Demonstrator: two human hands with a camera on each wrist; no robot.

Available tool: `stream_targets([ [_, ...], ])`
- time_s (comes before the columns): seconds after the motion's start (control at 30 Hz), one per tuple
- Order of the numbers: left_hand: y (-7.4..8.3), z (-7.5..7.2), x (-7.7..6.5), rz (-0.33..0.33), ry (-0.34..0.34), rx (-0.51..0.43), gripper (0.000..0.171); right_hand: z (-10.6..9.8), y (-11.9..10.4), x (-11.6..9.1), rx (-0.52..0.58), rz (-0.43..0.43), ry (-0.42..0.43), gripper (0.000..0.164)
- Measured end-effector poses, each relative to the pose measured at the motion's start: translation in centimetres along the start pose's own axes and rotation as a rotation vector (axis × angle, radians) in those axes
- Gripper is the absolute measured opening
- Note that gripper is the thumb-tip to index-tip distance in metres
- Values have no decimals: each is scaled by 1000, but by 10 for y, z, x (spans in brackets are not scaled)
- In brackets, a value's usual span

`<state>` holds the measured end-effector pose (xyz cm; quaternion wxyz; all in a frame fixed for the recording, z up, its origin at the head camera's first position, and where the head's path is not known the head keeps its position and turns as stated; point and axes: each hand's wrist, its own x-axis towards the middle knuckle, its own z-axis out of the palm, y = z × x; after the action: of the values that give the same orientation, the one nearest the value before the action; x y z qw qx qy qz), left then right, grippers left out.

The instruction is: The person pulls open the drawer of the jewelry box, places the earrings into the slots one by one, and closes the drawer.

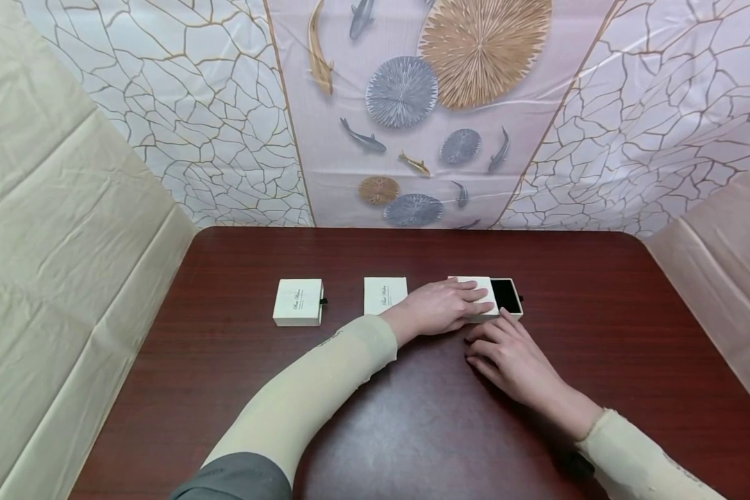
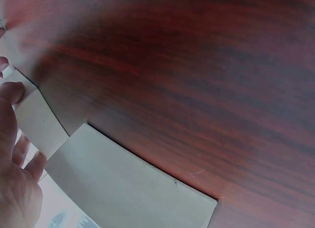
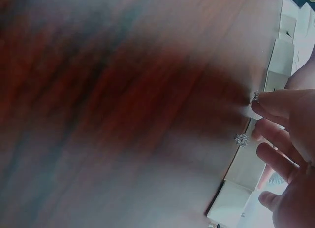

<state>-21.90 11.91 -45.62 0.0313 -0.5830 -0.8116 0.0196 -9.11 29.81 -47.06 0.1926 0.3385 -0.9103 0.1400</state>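
Note:
My left hand (image 1: 446,305) grips a white box (image 1: 482,286), fingers across its top and thumb on its near side. The box's drawer (image 1: 506,295), lined in black, stands partly out to the right. Just in front of that drawer, my right hand (image 1: 509,354) hovers low with bent fingers. At its fingertips in the right wrist view, it pinches a small sparkling piece of jewellery (image 3: 256,96). A second sparkling, snowflake-like piece (image 3: 241,140) shows beside the fingers; whether it is held or lies on the table I cannot tell.
Two more white boxes, both closed, stand on the dark red table (image 1: 237,389): a middle box (image 1: 384,293) by the left wrist, and a left box (image 1: 297,302) with a black pull tab. A patterned cloth (image 1: 225,139) hangs behind the table.

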Motion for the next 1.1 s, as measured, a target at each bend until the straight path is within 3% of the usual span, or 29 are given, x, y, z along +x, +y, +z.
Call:
stream_targets([
  [0.4,1,-1,-1,0,-8,2,51,-8,0,-5,35,32,-28,11],
  [0.57,1,-1,0,4,-4,0,52,-12,3,-7,67,61,-29,18],
  [1.1,1,2,0,2,15,13,55,-41,23,11,151,161,40,22],
])
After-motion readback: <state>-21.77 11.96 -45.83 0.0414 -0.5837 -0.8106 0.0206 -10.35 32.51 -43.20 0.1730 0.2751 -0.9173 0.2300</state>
